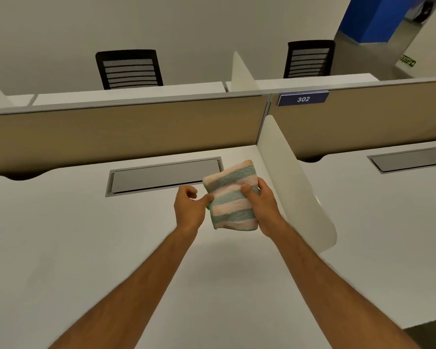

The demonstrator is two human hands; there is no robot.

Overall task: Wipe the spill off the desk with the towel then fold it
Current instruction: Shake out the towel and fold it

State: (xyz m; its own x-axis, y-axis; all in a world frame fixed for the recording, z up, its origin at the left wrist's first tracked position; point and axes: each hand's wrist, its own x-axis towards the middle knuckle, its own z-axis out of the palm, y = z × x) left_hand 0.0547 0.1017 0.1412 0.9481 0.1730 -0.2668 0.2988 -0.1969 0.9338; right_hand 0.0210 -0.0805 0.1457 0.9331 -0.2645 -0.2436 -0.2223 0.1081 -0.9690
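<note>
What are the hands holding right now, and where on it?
A folded striped towel. The right hand grips its right side, thumb across the front; the left hand pinches its left edge.

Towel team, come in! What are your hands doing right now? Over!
Right hand grips folded striped towel. Left hand pinches its left edge. Towel held over white desk, beside white divider. No spill visible.

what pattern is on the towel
Pink and teal stripes with a green edge trim on the towel, seen in the head view.
</note>
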